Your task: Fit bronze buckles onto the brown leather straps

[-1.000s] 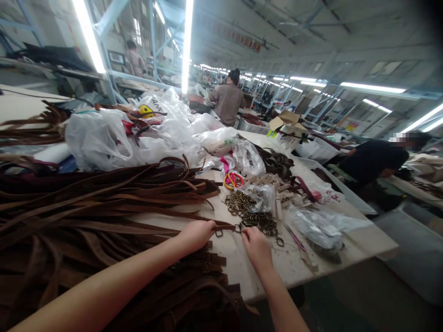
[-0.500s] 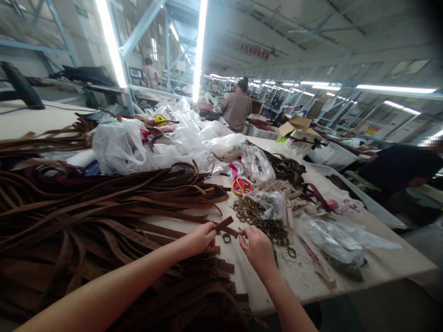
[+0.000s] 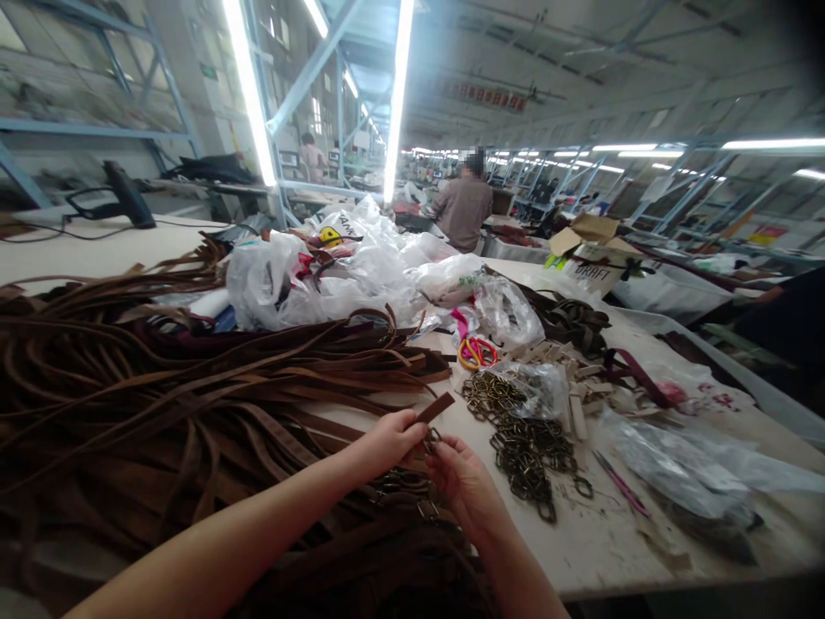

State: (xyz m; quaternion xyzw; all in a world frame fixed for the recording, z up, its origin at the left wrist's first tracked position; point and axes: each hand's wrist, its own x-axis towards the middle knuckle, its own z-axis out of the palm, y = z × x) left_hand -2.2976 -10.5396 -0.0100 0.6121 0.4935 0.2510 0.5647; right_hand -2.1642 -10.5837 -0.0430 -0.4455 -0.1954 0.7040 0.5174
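My left hand [image 3: 390, 443] pinches a brown strap [image 3: 436, 407] near its end, which sticks out past the fingertips. Close against it, my right hand [image 3: 461, 481] grips a small metal buckle [image 3: 432, 438] beside the strap. Fingers partly cover the buckle, so I cannot tell whether the strap passes through it. Under my forearms lies a broad heap of brown straps [image 3: 212, 413], some with buckles at their ends. A pile of brass-coloured buckles [image 3: 525, 451] rests on the table to the right of my hands.
Scissors with red and yellow handles [image 3: 478, 352] lie behind the buckle pile. Pink-handled snips [image 3: 622, 486] and a clear plastic bag [image 3: 683, 468] are at the right. White plastic bags [image 3: 361, 266] stand heaped at the back. A co-worker [image 3: 465, 206] is beyond the table.
My right hand has come in against my left, bringing the buckle to the strap. The camera view has turned slightly left.
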